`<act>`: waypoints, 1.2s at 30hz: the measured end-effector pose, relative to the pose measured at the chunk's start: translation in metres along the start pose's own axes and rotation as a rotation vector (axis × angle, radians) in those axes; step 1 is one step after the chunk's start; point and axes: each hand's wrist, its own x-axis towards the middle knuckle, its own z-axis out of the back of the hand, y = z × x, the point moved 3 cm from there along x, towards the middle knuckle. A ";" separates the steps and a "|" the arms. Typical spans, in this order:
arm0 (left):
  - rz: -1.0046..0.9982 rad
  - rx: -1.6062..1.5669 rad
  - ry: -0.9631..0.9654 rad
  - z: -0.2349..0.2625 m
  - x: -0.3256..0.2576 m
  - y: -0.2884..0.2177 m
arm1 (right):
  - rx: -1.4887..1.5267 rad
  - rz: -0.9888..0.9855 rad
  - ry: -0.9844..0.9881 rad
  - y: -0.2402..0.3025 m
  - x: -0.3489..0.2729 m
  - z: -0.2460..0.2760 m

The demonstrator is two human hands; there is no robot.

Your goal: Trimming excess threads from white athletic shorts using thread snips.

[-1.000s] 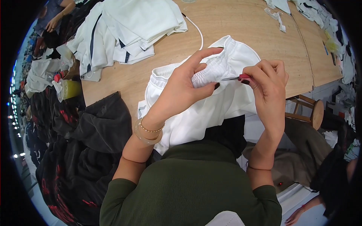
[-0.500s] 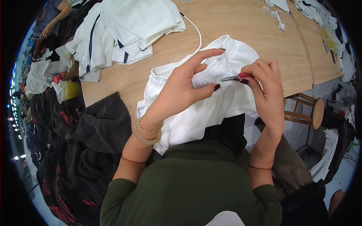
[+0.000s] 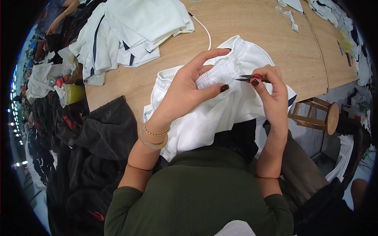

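Note:
A white garment (image 3: 204, 126) with a gathered elastic waistband (image 3: 216, 74) lies over the table edge and my lap. My left hand (image 3: 185, 88) grips the waistband, thumb on the near side and index finger stretched along the far side. In my right hand (image 3: 273, 94) is a small pair of thread snips (image 3: 246, 78) with red on the handle. Their blades are parted and point left, right beside the gathered band. Whether a thread lies between the blades is too small to tell. A dark blue patch shows at the garment's right corner.
White garments with dark stripes are piled on the wooden table (image 3: 244, 23) at the back left. Dark cloth (image 3: 106, 129) and a cup of yellow drink (image 3: 75, 94) sit to the left. A wooden stool (image 3: 331, 118) stands right. Another person's arm (image 3: 59, 17) shows far left.
The snips have drawn slightly up and away from the waistband, and their blades have parted. My left hand has shifted a little left. The garment's dark blue corner has come into sight.

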 end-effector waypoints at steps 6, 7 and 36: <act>0.056 -0.029 0.007 -0.001 0.002 0.002 | 0.107 -0.068 -0.146 0.011 0.001 0.017; 0.050 -0.026 0.001 -0.002 0.002 0.002 | 0.020 -0.032 -0.130 0.011 0.001 0.019; 0.131 -0.073 0.016 0.001 0.004 -0.002 | -0.010 0.092 -0.033 0.019 0.013 0.009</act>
